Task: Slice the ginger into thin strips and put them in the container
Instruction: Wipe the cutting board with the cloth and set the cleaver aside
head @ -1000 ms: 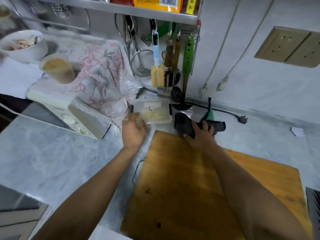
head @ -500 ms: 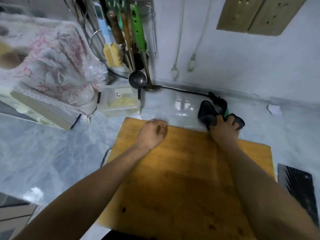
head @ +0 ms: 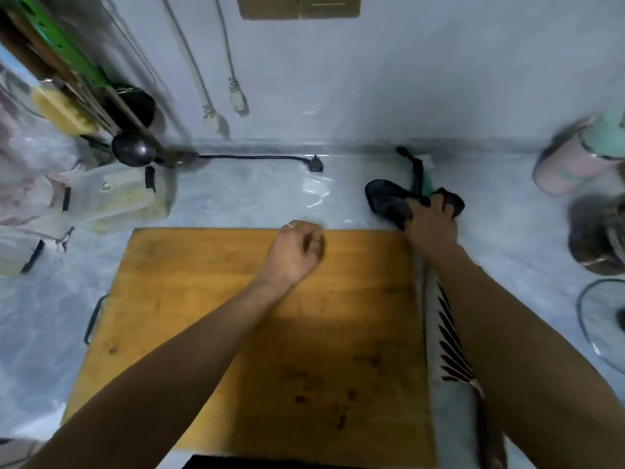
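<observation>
A clear plastic container [head: 115,201] with pale yellow ginger strips inside stands on the counter, beyond the far left corner of the wooden cutting board [head: 270,333]. No ginger shows on the board. My left hand [head: 297,248] hovers over the board's far edge with its fingers curled in, and nothing is visible in it. My right hand [head: 431,225] grips a dark cloth [head: 389,204] on the counter just past the board's far right corner. A knife [head: 449,350] with a black feather pattern on its blade lies along the board's right side, partly under my right arm.
A ladle [head: 133,148], a yellow sponge [head: 61,110] and other utensils hang at the back left. A black plug [head: 316,164] lies by the wall. At the right are pink and green cups [head: 575,157], a dark pot [head: 598,238] and a glass lid [head: 602,319].
My left hand has let go of the container and moved right, over the board's far edge. My right hand still holds the dark cloth. The view has swung right and downward.
</observation>
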`<state>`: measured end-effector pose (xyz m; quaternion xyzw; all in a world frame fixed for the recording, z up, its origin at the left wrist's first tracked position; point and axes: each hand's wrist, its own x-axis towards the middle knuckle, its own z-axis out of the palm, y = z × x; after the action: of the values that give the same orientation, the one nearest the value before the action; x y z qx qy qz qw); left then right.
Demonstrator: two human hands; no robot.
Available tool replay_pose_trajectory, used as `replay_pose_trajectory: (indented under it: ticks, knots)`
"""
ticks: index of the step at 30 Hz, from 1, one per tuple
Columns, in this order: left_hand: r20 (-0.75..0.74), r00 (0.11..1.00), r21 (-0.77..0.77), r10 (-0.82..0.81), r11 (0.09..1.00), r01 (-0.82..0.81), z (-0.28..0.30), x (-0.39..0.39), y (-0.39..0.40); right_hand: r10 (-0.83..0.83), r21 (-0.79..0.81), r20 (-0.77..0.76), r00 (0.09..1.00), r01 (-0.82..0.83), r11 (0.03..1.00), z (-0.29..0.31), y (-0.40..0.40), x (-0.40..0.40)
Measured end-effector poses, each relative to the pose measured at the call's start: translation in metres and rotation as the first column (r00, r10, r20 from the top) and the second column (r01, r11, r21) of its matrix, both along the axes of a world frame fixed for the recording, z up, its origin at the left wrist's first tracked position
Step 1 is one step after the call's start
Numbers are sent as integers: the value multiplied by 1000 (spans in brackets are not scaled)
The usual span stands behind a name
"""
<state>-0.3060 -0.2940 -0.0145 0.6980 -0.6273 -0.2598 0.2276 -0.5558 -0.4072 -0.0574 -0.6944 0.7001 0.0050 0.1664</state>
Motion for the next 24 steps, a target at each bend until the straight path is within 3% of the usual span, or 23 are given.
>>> replay_pose_trajectory:
  ticks: [2, 8, 11, 14, 18, 22, 24]
  knots:
    - [-34, 999, 32, 12, 999, -11, -4, -31, 1, -34, 7, 2, 999, 34, 999, 2, 11, -23]
    - [-47, 997, 27, -66, 997, 67, -7, -102, 8, 150, -20, 30, 988, -149, 989, 4, 57, -61]
    - [6, 981, -17, -193, 981, 193, -2, -128, -2, 157, 6, 285, 945, -166, 986, 22, 73, -84]
    - [196, 892, 22, -408, 911, 411, -7, -155, -27, 37, -55, 471, 881, -13, 998, 41, 108, -91]
    - [382, 733, 192, -563, 824, 533, -23, -187, -61, -220, 61, 360, 906, 213, 975, 48, 162, -114]
    - [345, 736, 256, -582, 813, 523, -28, -196, -86, -252, 383, 126, 960, 187, 905, 56, 213, -126]
    - [334, 720, 261, -608, 794, 549, -28, -196, -90, -243, 398, 69, 968, 196, 896, 52, 233, -124]
